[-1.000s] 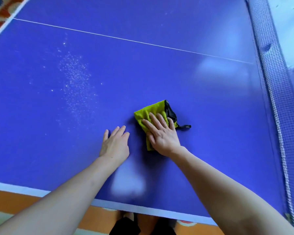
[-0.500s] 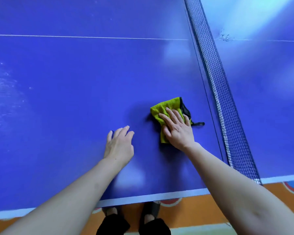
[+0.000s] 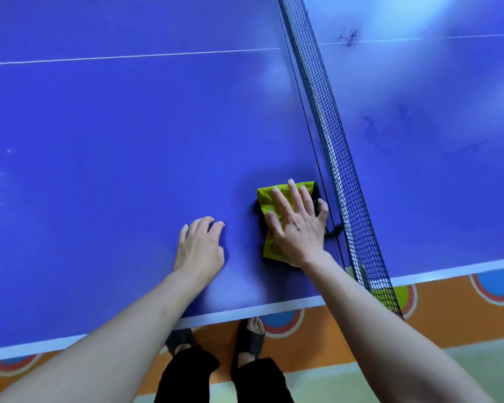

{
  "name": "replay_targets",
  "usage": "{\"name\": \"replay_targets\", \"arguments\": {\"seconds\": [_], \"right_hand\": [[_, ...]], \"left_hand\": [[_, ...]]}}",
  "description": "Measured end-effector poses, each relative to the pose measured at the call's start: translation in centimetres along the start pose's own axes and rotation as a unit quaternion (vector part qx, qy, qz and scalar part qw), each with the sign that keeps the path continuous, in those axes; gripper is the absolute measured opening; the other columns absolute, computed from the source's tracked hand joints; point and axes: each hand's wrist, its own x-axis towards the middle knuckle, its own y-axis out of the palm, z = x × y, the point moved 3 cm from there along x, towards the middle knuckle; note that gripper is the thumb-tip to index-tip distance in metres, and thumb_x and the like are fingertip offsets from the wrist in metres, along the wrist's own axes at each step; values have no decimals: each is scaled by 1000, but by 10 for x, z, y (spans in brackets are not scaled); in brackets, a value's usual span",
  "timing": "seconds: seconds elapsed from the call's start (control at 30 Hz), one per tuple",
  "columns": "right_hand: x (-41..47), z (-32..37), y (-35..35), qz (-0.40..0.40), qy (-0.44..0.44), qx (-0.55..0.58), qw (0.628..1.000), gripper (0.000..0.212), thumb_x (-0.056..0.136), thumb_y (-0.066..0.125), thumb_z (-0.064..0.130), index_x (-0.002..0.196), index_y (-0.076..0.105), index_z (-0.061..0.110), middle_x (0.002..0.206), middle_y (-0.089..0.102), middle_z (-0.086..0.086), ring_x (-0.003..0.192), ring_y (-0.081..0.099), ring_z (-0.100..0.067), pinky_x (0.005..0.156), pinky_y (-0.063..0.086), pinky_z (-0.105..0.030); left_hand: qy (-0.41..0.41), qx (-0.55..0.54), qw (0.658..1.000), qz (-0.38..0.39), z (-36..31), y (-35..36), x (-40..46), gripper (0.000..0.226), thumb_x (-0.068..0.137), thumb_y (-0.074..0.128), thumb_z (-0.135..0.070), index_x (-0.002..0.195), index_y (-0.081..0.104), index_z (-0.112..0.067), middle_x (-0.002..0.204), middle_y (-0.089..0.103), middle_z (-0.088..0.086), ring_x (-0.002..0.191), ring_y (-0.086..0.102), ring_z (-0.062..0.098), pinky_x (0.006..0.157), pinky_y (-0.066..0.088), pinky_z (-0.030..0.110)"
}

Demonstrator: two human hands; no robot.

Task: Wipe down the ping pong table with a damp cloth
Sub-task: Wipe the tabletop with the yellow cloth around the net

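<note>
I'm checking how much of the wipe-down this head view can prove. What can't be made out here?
- Table far and left ends: cut off by the frame.
- Surface under the yellow cloth: covered by the cloth and the right hand.
- Whether the cloth is damp: not visible.
- Strip beneath the net: screened by the mesh.
- Surface under the left hand: hidden by the palm.
- Pale specks at the left edge: too blurred to identify.
</note>
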Motion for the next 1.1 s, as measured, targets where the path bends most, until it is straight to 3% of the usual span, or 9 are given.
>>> {"name": "replay_targets", "arguments": {"seconds": [0.17, 0.37, 0.53, 0.63, 0.8, 1.1], "right_hand": [[32, -2, 16, 75, 10, -3, 997, 67, 100, 24, 73, 163, 12, 54, 177, 2, 9, 163, -3, -23, 124, -1, -67], [72, -10, 5, 84, -21, -7, 996, 67, 98, 20, 76, 161, 13, 55, 176, 5, 11, 162, -5, -19, 123, -1, -68], [54, -15, 8, 94, -23, -3, 995, 64, 101, 21, 72, 162, 13, 54, 176, 0, 12, 162, -6, -16, 126, -2, -63], [28, -19, 9, 85, -22, -3, 996, 63, 103, 20, 69, 163, 17, 51, 177, 0, 10, 163, 0, -18, 126, 0, -59], [-31, -15, 10, 76, 9, 17, 997, 62, 99, 24, 62, 160, 29, 49, 175, 14, 8, 162, 11, -21, 126, 6, -54], [-177, -3, 14, 102, 38, 9, 994, 64, 98, 19, 64, 160, 28, 51, 175, 10, 13, 162, 6, -16, 126, 2, -52]], "left_hand": [[-21, -12, 1000, -18, -1, 5, -10, 52, 84, 52, -10, 134, 53, -21, 133, 47, -1, 125, 41, 23, 109, 30, 36], [-29, -5, 1000, -9, 4, 12, -29, 54, 85, 51, -11, 138, 50, -22, 147, 40, 2, 135, 34, 25, 111, 31, 38], [-8, 39, 999, -12, 12, 17, -57, 55, 83, 52, -10, 137, 52, -21, 144, 42, 4, 134, 34, 25, 113, 30, 39], [41, 87, 995, 0, 15, 24, -84, 55, 80, 55, -14, 134, 53, -22, 136, 46, 3, 129, 39, 25, 112, 31, 39], [16, 69, 997, -12, 22, 28, -117, 49, 79, 58, -17, 128, 55, -22, 130, 48, 3, 122, 42, 27, 105, 37, 40], [23, 40, 999, -18, 20, 36, -175, 45, 86, 56, -19, 130, 52, -28, 130, 46, -2, 123, 41, 22, 107, 36, 36]]}}
